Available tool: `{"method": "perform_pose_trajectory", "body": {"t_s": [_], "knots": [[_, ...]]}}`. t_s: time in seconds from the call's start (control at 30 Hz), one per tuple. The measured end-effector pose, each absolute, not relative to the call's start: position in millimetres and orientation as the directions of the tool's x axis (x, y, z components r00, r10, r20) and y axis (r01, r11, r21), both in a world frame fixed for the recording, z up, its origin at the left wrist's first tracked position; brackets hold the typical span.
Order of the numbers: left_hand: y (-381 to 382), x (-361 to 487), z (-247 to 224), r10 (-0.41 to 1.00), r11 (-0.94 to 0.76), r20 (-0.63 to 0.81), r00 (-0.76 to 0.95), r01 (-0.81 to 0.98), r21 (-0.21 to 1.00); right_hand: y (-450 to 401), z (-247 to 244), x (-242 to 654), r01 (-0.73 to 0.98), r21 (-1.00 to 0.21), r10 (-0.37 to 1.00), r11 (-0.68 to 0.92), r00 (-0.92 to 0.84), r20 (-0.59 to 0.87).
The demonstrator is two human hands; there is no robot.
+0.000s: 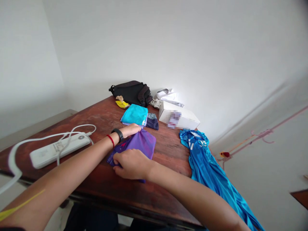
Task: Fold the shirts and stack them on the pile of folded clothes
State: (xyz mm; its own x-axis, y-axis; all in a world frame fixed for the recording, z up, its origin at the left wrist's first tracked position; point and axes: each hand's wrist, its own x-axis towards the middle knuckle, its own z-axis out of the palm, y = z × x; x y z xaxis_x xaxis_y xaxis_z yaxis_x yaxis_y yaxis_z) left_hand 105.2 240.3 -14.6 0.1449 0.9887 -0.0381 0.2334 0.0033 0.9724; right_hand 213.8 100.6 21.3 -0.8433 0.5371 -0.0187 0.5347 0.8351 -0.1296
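Observation:
A partly folded purple garment (145, 141) lies on the table between my hands, with a darker printed part at its left end. My left hand (131, 129), with a black band and a red string at the wrist, pinches its far edge. Curled around the near left part is my right hand (132, 162), closed on the fabric and covering some of it. Just beyond my left hand sits a folded turquoise garment (135, 114) on top of a lilac one. A dark navy folded cloth (152, 123) rests to its right.
A white power strip (60, 149) with cables lies on the left of the wooden table (173, 157). Behind are a black backpack (128, 89), a yellow packet (122, 104) and a white box (187, 118). A blue jersey (207, 163) hangs over the right edge, near a pink rack (262, 134).

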Motion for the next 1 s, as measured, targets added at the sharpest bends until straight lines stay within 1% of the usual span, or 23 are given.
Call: {"method": "perform_pose_trajectory", "body": {"t_s": [0.07,0.1,0.2,0.27,0.33,0.4,0.43,0.47,0.5,0.53,0.6,0.67,0.77,0.87,1.0], "knots": [[242,102,-13,0.976,0.071,-0.125,0.178,0.279,0.958,104,15,208,0.521,-0.153,0.527,0.839,-0.850,-0.008],[241,100,-12,0.968,0.102,-0.163,0.188,0.299,0.949,106,12,207,0.508,-0.195,0.518,0.839,-0.855,0.002],[228,92,-6,0.960,0.144,-0.209,0.184,0.312,0.939,114,5,213,0.412,-0.401,0.473,0.818,-0.879,0.061],[211,84,-3,0.952,0.161,-0.225,0.207,0.288,0.944,127,6,227,0.362,-0.512,0.494,0.779,-0.858,0.144],[191,74,-3,0.940,0.172,-0.235,0.247,0.250,0.953,151,9,247,0.387,-0.561,0.594,0.732,-0.766,0.246],[170,64,-5,0.938,0.171,-0.233,0.257,0.241,0.955,184,8,269,0.487,-0.576,0.729,0.657,-0.606,0.319],[159,60,-8,0.944,0.156,-0.220,0.247,0.253,0.955,202,6,279,0.544,-0.589,0.791,0.597,-0.519,0.323],[149,57,-11,0.953,0.124,-0.191,0.234,0.272,0.954,220,2,287,0.586,-0.610,0.839,0.534,-0.458,0.294],[139,55,-14,0.964,0.077,-0.146,0.223,0.292,0.953,236,-3,294,0.600,-0.643,0.869,0.477,-0.433,0.241],[129,53,-17,0.972,0.022,-0.093,0.216,0.313,0.949,250,-9,298,0.589,-0.685,0.883,0.428,-0.435,0.178],[109,51,-21,0.979,-0.076,-0.001,0.203,0.372,0.925,270,-21,301,0.570,-0.719,0.879,0.397,-0.462,0.120],[91,50,-22,0.981,-0.128,0.046,0.186,0.456,0.880,283,-31,299,0.550,-0.734,0.864,0.398,-0.493,0.100],[70,51,-19,0.973,-0.191,0.083,0.217,0.542,0.819,293,-37,290,0.533,-0.740,0.840,0.411,-0.536,0.081],[58,52,-21,0.961,-0.239,0.110,0.254,0.560,0.794,302,-35,281,0.531,-0.730,0.802,0.431,-0.596,0.040],[52,54,-35,0.963,-0.255,0.155,0.220,0.564,0.785,308,-30,275,0.528,-0.713,0.754,0.462,-0.657,0.002]]}}
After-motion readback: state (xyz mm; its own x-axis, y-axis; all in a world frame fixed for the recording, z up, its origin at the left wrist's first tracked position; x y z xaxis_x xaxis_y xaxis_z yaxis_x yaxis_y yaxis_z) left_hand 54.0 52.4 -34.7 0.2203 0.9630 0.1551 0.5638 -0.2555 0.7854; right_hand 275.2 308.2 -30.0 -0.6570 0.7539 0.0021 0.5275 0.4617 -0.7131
